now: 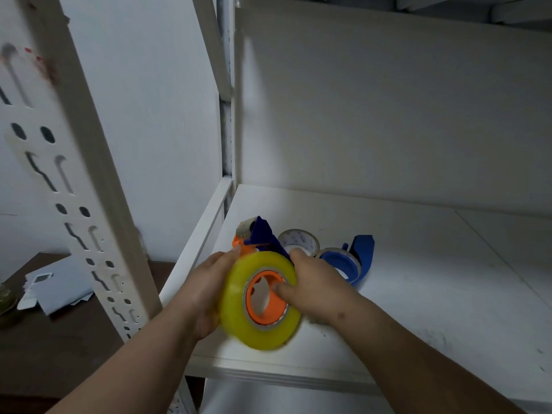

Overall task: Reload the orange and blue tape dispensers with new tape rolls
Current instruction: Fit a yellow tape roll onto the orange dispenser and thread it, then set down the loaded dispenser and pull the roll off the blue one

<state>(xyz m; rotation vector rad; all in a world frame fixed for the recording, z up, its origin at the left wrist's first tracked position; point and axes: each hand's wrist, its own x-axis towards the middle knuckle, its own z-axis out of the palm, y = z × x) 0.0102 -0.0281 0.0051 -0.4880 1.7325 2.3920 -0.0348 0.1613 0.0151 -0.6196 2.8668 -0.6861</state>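
Above the white shelf (pixel 418 264), the left hand (pixel 209 291) gripped the yellow tape roll (pixel 236 297) while the right hand (pixel 310 289) pinched its orange dispenser (pixel 263 316) hub, probably to seat the roll; the blue dispenser (pixel 357 258) lay behind

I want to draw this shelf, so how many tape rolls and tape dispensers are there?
Tape rolls: 2, the yellow tape roll held by both hands, and the white tape roll behind it.
Tape dispensers: 2, the orange and blue dispenser carrying the yellow roll, and the blue dispenser on the white shelf.
Total: 4
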